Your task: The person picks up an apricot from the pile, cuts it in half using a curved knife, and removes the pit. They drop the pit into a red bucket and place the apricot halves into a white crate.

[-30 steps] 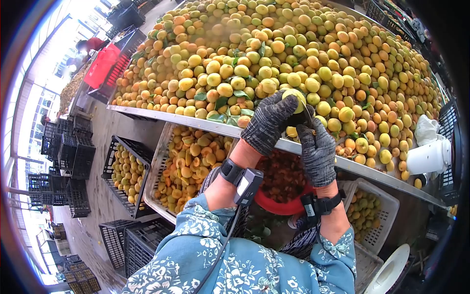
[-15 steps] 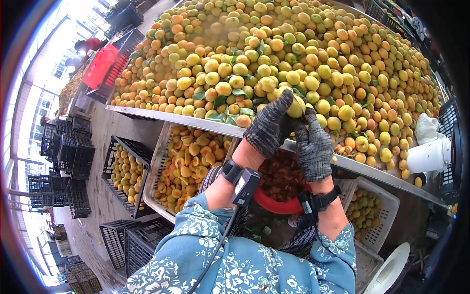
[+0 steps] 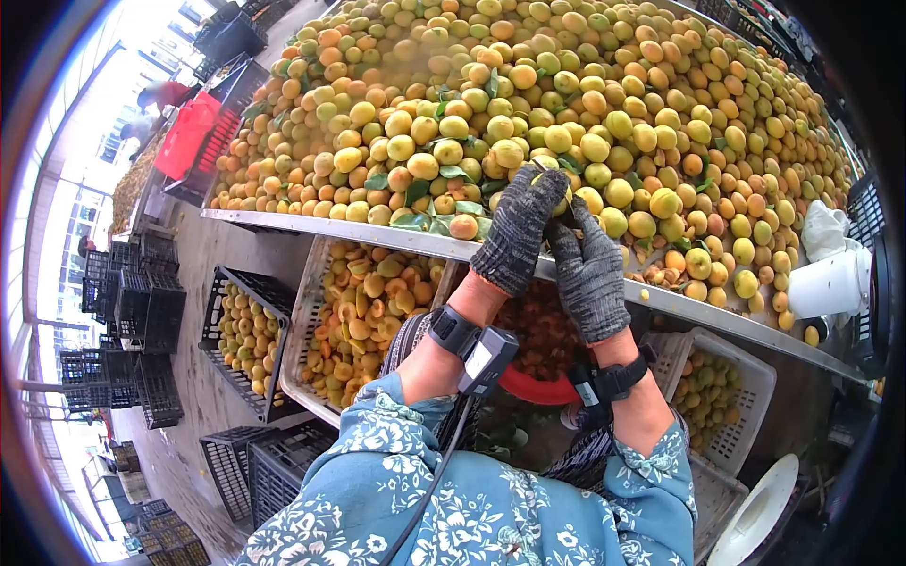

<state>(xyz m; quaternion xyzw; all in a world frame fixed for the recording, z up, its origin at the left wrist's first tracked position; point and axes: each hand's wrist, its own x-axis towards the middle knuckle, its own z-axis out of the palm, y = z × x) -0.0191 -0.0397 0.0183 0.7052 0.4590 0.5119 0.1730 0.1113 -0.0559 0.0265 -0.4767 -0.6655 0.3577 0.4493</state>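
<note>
Hands in gray gloves: left hand (image 3: 517, 231) and right hand (image 3: 590, 275) both closed around one apricot (image 3: 563, 198), mostly hidden, above near edge of table (image 3: 311, 224). Fruit pile (image 3: 566, 85) covers table beyond. White crate (image 3: 363, 311) of halved fruit lower left. Red bowl (image 3: 528, 389) beneath wrists.

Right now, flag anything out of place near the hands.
Only stray green leaves stand out, mixed into the apricot pile just left of the left hand and right hand, which grip one apricot.
</note>
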